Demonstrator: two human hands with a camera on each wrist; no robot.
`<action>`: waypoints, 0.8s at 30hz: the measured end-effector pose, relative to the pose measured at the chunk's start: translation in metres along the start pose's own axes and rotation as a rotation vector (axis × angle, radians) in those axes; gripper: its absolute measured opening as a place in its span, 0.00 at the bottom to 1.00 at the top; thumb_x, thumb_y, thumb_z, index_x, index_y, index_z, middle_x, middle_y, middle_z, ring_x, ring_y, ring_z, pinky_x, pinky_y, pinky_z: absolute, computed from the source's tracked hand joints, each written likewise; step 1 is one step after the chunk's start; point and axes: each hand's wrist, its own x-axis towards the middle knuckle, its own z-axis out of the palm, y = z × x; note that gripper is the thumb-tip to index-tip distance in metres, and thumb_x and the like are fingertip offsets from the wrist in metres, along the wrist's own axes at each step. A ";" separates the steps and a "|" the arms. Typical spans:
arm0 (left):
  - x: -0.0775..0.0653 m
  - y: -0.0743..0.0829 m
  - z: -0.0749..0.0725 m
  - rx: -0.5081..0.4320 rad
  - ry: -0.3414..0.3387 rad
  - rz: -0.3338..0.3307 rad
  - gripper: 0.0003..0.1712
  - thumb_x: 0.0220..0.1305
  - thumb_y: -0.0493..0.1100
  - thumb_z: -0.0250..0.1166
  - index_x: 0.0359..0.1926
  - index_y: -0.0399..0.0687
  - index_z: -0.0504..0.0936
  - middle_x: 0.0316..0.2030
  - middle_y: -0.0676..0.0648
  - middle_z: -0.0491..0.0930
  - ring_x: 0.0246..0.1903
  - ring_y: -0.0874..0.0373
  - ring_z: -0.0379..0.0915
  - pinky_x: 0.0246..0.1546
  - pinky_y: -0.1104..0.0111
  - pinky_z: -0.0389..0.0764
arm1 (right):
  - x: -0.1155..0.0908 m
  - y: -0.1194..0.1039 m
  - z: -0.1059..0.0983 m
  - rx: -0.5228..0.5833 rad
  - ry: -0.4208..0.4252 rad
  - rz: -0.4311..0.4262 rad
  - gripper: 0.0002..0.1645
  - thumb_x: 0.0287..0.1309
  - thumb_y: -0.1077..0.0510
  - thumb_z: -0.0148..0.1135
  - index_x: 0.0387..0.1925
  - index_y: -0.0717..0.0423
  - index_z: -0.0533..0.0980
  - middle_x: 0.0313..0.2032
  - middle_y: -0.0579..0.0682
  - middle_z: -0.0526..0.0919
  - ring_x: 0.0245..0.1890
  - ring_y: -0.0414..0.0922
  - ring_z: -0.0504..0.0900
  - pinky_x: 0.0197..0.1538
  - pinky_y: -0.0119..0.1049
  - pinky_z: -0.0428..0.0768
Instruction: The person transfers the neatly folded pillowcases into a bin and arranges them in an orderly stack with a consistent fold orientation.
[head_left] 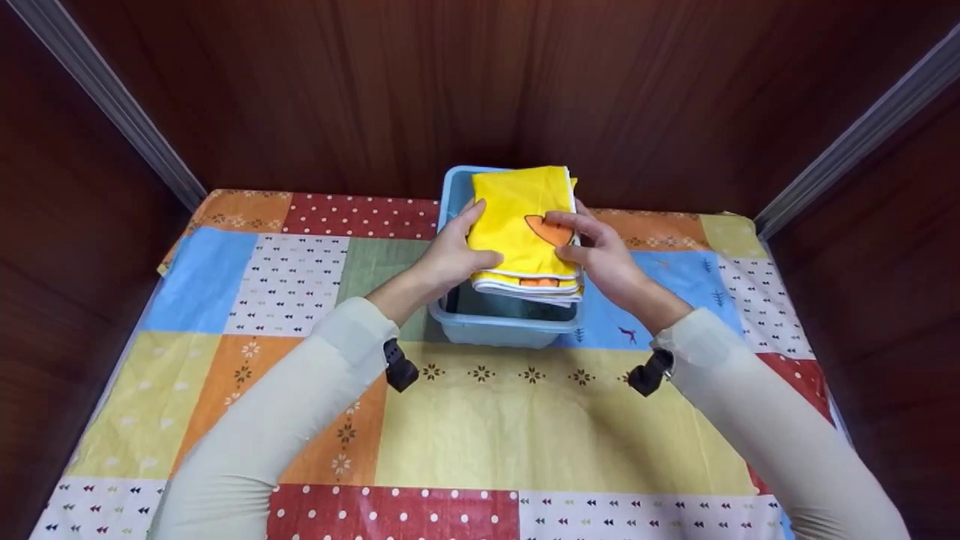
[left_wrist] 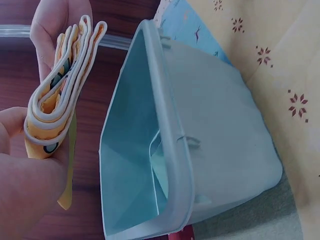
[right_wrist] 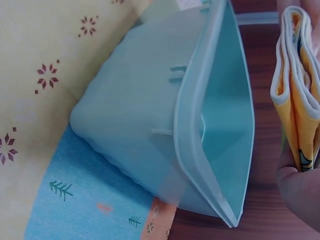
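Note:
A folded yellow cloth (head_left: 517, 217) with white edging and an orange print is held above a light blue plastic bin (head_left: 510, 330). My left hand (head_left: 454, 251) grips its left side, thumb on the upper face. On the right side my right hand (head_left: 604, 255) holds it, with thumb and forefinger over the orange print. The left wrist view shows the cloth (left_wrist: 57, 95) end-on, its layers folded over one another, raised off the bin's rim (left_wrist: 167, 120). In the right wrist view the folded layers (right_wrist: 295, 85) sit beside the bin's mouth.
The bin stands on a patchwork-print tablecloth (head_left: 570, 427) near the back of the table. A dark wood panel (head_left: 480, 82) rises behind it, with side panels to left and right. Black wrist devices (head_left: 401, 366) sit on both sleeves.

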 end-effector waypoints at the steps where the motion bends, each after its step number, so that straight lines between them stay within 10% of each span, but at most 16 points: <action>1: 0.002 0.000 -0.001 0.003 0.001 -0.004 0.51 0.65 0.30 0.64 0.82 0.46 0.46 0.82 0.51 0.40 0.73 0.57 0.53 0.60 0.70 0.76 | 0.002 0.000 0.000 -0.004 0.006 0.002 0.29 0.71 0.69 0.49 0.70 0.55 0.72 0.81 0.43 0.41 0.78 0.45 0.47 0.73 0.40 0.65; 24: 0.018 0.000 -0.008 -0.021 0.022 -0.072 0.52 0.66 0.32 0.65 0.82 0.51 0.44 0.81 0.55 0.40 0.66 0.58 0.63 0.54 0.74 0.79 | 0.022 -0.005 0.005 -0.056 0.070 0.102 0.29 0.72 0.66 0.51 0.69 0.45 0.75 0.82 0.45 0.41 0.77 0.51 0.47 0.73 0.41 0.64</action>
